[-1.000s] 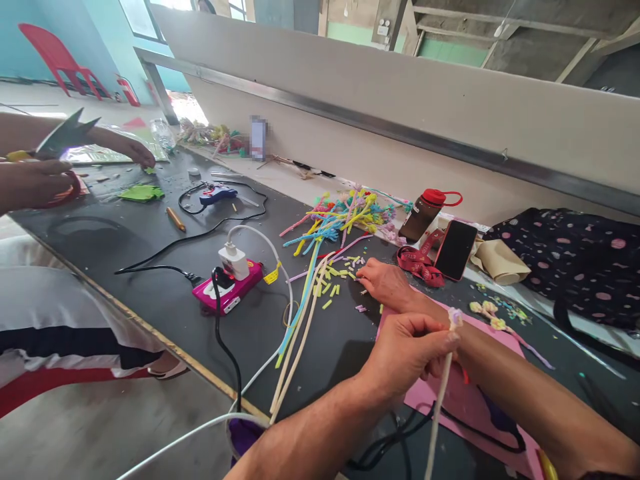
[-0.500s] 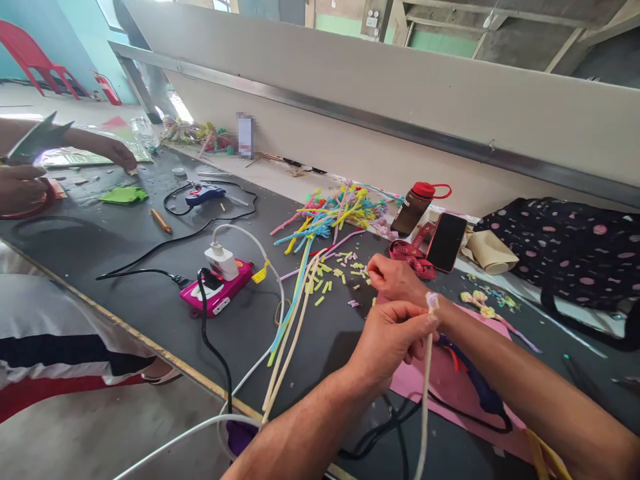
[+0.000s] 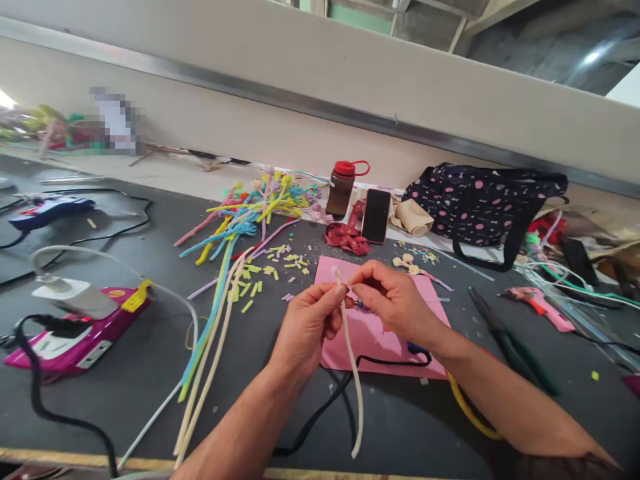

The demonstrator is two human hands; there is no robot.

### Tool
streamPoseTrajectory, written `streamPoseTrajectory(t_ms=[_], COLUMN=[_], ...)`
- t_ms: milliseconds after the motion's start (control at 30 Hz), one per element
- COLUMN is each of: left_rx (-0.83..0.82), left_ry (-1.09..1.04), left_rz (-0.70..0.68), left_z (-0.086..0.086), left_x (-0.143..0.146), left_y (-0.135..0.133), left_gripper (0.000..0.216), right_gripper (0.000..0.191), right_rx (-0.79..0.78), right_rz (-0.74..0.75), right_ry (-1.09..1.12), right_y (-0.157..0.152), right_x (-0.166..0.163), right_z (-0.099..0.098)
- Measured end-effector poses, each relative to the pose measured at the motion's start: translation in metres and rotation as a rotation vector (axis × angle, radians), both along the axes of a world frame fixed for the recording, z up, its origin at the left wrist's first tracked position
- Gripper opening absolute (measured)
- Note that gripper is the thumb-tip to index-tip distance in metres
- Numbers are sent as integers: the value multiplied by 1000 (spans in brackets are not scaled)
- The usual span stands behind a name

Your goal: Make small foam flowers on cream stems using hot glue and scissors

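Note:
My left hand (image 3: pixel 305 327) is closed on the upper end of a cream pipe cleaner (image 3: pixel 353 373), which hangs down over the table's front edge. My right hand (image 3: pixel 390 297) is pinched at the top tip of that same pipe cleaner, fingertips touching it; whether it holds a small piece as well I cannot make out. Both hands hover over a pink foam sheet (image 3: pixel 373 337) on the dark table (image 3: pixel 125 373). Small cut yellow and purple bits (image 3: pixel 270 270) lie just left of the sheet.
A bundle of coloured pipe cleaners (image 3: pixel 240 220) lies left of centre. A pink power strip (image 3: pixel 75 327) with cables sits at the left. Behind the sheet stand a brown bottle (image 3: pixel 341 189), a phone (image 3: pixel 376 215), a red lanyard (image 3: pixel 346 239) and a spotted bag (image 3: pixel 480 203). Pliers (image 3: pixel 510 337) lie right.
The view has swung right, so the other person at the left is out of sight. My right hand came back from the cut bits and now meets my left hand at the pipe cleaner's tip.

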State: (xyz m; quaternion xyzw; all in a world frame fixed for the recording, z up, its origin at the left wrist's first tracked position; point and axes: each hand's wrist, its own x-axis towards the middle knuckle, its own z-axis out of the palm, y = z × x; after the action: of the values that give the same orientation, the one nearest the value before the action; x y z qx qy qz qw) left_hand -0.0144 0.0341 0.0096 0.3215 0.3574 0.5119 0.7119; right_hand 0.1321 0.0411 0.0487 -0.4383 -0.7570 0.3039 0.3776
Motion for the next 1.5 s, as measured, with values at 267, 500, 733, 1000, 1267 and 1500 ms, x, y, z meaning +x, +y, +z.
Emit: streamPoseTrajectory(t_ms=[267, 500, 733, 1000, 1267, 1500], left_rx=[-51, -30, -53, -64, -20, -32], left_ry=[-24, 21, -39, -67, -36, -20], left_rz=[44, 43, 30, 52, -7, -51], left_z=[1, 3, 3, -3, -9, -8], left_x=[2, 1, 0, 0, 5, 7], left_y=[1, 1, 2, 2, -1, -3], left_gripper=[22, 21, 18, 20, 21, 20], right_gripper=[10, 12, 14, 19, 15, 6], right_rx=[92, 204, 291, 149, -132, -108], right_rz=[1, -17, 88, -53, 19, 43], right_ry=[17, -26, -51, -94, 29, -3], right_y=[4, 7, 2, -4, -4, -2], right_x=[-3, -4, -1, 11, 12, 11], right_z=[-2, -6, 3, 7, 1, 2])
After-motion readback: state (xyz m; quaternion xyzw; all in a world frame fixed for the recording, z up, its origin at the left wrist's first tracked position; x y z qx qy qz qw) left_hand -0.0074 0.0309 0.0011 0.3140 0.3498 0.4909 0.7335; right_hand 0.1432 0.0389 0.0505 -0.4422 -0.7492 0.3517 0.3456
